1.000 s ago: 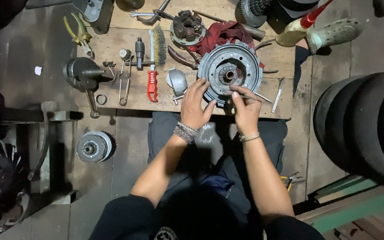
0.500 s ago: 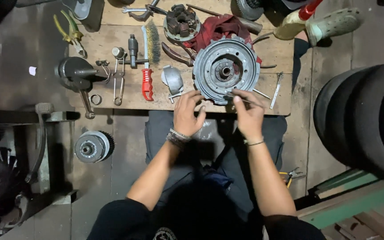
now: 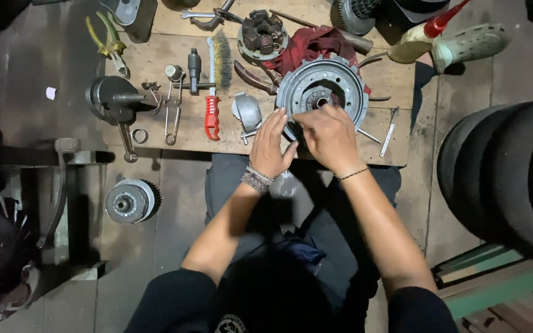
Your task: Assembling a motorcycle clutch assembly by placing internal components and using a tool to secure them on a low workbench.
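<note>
Wooden worktop (image 3: 155, 139) at 12 o'clock carries the round metal drum (image 3: 322, 92), toothed rim up. My right hand (image 3: 328, 139) covers its 6 o'clock edge, fingers curled, probably pinching a small part; cannot tell. Left hand (image 3: 272, 145) spread against the rim. Keep drum steadied. Wire brush (image 3: 214, 86) at 9 o'clock, red rag (image 3: 313, 46) behind, both crowding.

Round grey metal drum (image 3: 323, 92), toothed rim, lies flat on the board's (image 3: 155, 61) near edge, partly over a red rag (image 3: 313, 46).
</note>
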